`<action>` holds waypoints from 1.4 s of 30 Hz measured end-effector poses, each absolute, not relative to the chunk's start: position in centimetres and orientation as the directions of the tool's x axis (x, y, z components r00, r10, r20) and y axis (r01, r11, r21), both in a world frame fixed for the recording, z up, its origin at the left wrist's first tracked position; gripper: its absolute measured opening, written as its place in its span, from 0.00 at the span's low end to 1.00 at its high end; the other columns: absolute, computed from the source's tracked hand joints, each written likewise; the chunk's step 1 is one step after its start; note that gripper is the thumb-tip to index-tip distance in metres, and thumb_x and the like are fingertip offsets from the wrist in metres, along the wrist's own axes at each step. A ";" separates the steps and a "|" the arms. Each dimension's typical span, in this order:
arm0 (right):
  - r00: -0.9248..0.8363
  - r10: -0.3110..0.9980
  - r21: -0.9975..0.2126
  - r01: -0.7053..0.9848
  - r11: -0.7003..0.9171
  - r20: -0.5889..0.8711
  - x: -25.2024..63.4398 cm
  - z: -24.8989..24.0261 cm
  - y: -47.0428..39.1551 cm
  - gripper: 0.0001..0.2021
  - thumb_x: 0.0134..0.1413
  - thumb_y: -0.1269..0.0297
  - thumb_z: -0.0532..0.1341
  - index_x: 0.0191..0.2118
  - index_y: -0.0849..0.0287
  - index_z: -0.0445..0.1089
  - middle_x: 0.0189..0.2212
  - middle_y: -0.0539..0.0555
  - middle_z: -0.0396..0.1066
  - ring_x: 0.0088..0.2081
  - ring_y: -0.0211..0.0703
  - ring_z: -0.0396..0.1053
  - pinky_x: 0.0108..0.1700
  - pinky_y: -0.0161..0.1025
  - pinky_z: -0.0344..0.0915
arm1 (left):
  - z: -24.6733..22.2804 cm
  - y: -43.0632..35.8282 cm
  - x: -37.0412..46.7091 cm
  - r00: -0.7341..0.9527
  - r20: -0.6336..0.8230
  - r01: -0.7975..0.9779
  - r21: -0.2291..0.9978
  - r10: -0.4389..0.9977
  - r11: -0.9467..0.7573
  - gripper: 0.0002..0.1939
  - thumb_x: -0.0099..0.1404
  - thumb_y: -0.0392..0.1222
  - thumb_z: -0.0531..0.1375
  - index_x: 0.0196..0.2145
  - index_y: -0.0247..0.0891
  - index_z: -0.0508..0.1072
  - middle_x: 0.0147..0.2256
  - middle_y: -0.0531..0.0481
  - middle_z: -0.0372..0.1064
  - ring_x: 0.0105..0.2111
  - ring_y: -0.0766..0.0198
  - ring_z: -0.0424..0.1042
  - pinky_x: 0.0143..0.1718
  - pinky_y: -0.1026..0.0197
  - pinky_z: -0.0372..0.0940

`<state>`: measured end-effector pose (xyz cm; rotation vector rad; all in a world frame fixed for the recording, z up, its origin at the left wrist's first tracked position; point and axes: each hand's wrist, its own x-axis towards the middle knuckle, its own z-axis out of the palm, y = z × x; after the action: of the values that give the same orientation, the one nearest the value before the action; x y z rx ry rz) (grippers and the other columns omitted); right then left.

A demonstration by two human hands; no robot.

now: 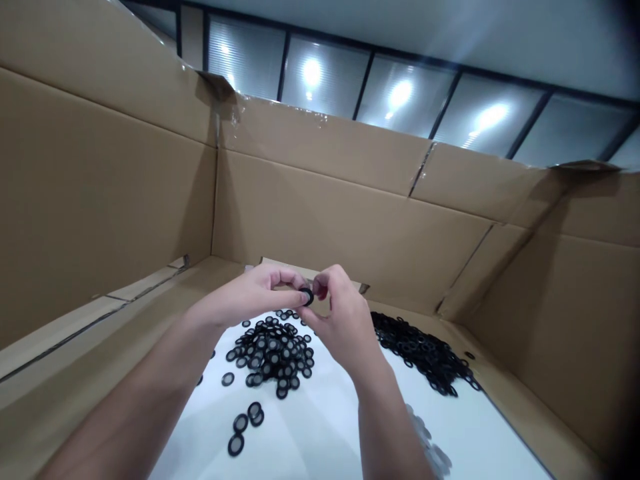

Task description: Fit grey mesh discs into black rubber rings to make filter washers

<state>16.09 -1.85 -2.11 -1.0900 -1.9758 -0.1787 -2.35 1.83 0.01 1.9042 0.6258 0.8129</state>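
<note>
My left hand pinches a small black ring washer between thumb and fingertips. My right hand is curled round the other side of the washer, thumb at its lower edge and fingers bent above; the fingertips partly hide the contact. Below the hands on the white surface lies a heap of black ring washers with grey mesh centres. Several more such washers lie loose in front of that heap. A pile of plain black rings is to the right of my right hand.
Tall cardboard walls enclose the work surface at the left, back and right. Pale translucent discs lie beside my right forearm, partly hidden by it. One black ring sits apart near the right wall. Glass panels show beyond the cardboard.
</note>
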 end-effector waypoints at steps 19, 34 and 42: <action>-0.398 0.633 -0.305 0.628 0.716 0.664 17.1 -1.5 -2.0 0.14 0.62 0.68 0.60 0.52 0.49 0.66 0.47 0.55 0.67 0.41 0.42 0.69 0.40 0.40 0.67 | -0.6 2.6 -2.0 0.652 0.299 -0.008 0.922 0.697 -0.388 0.07 0.64 0.42 0.61 0.35 0.35 0.75 0.37 0.48 0.73 0.40 0.61 0.71 0.44 0.59 0.64; -0.289 0.621 -0.305 0.676 0.671 0.729 16.7 -2.1 -1.2 0.11 0.56 0.67 0.65 0.42 0.54 0.64 0.41 0.54 0.65 0.41 0.45 0.67 0.42 0.42 0.67 | -0.6 2.5 -1.8 0.630 0.273 0.093 0.903 0.727 -0.419 0.10 0.64 0.45 0.60 0.30 0.36 0.71 0.30 0.52 0.65 0.32 0.64 0.64 0.35 0.61 0.59; -0.352 0.617 -0.313 0.626 0.714 0.704 16.8 -2.0 -1.1 0.12 0.58 0.68 0.63 0.46 0.52 0.64 0.46 0.55 0.64 0.44 0.44 0.67 0.46 0.42 0.66 | -0.8 2.7 -1.6 0.646 0.275 0.036 0.921 0.712 -0.389 0.08 0.64 0.43 0.60 0.31 0.36 0.71 0.32 0.51 0.66 0.35 0.63 0.66 0.39 0.60 0.60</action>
<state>16.83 -1.11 -1.97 -0.9455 -2.0557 -0.0136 -1.64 2.72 -0.78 1.8423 0.5960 0.8268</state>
